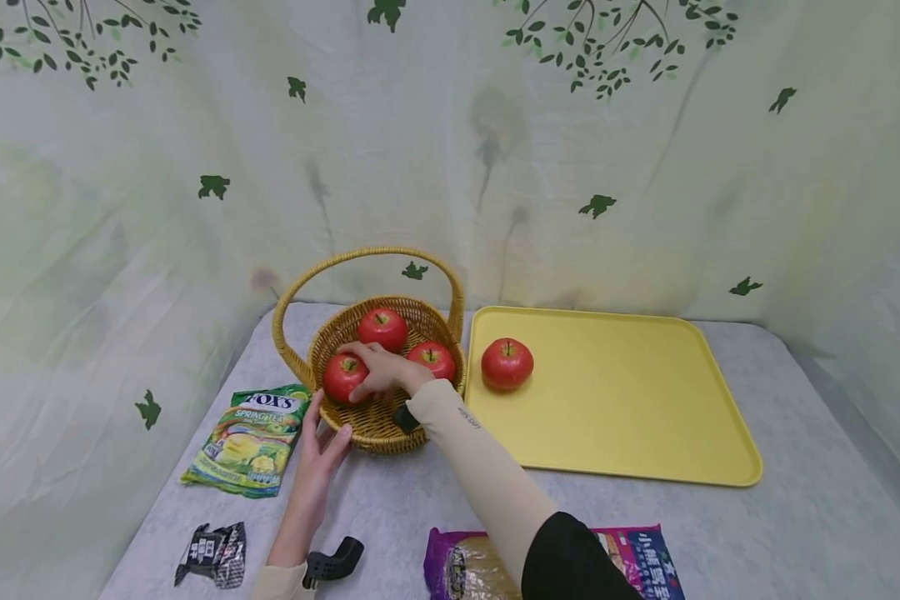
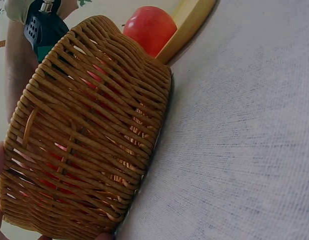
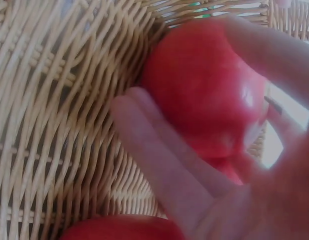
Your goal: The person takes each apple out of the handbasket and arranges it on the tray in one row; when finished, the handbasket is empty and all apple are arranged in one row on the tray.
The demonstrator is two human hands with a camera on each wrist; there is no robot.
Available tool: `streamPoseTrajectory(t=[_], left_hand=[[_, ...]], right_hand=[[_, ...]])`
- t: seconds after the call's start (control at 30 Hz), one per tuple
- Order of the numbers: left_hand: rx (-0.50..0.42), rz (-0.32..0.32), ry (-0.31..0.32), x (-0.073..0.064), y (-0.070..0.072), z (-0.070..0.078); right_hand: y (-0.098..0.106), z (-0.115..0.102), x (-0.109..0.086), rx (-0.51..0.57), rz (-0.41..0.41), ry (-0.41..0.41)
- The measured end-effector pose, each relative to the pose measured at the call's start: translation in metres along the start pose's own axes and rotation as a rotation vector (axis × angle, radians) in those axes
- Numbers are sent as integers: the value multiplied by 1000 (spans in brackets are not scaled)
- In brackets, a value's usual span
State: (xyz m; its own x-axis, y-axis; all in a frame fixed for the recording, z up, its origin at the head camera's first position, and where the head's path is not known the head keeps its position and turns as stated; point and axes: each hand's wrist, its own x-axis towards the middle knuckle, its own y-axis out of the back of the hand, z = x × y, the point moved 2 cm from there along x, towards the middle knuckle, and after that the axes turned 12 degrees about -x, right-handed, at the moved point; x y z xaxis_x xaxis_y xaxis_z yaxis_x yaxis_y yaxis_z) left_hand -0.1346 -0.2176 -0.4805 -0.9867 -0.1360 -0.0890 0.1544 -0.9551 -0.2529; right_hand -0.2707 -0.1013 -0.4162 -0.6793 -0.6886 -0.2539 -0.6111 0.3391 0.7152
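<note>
A wicker basket [image 1: 378, 433] with a tall arched handle holds three red apples. Inside it, my right hand [image 1: 386, 371] grips the apple at the left [image 1: 341, 382]. The right wrist view shows this apple [image 3: 199, 85] between thumb and fingers, against the wicker wall. The other two basket apples are one at the back [image 1: 382, 328] and one at the right [image 1: 433, 358], partly behind my hand. My left hand [image 1: 318, 462] holds the basket's near left side from outside, thumb and fingers spread on the weave. The left wrist view shows only its fingertips at the edge.
A yellow tray [image 1: 615, 400] lies right of the basket with one red apple [image 1: 507, 364] on it. Left of the basket is a green candy bag [image 1: 251, 442]; nearer lies a small black packet [image 1: 213, 554]. A purple package [image 1: 465, 567] lies partly under my right arm.
</note>
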Motion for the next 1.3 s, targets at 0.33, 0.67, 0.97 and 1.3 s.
streamPoseTrajectory(t=[0.33, 0.67, 0.97, 1.3], left_hand=[[2, 7, -11, -1, -1, 1], [9, 28, 9, -1, 1, 1], [3, 35, 10, -1, -1, 0], [-14, 23, 6, -2, -2, 0]], right_hand=[[-1, 3, -1, -10, -13, 52], [22, 6, -18, 118, 0, 140], [52, 20, -56, 99, 57, 212], [85, 49, -112, 59, 117, 271]])
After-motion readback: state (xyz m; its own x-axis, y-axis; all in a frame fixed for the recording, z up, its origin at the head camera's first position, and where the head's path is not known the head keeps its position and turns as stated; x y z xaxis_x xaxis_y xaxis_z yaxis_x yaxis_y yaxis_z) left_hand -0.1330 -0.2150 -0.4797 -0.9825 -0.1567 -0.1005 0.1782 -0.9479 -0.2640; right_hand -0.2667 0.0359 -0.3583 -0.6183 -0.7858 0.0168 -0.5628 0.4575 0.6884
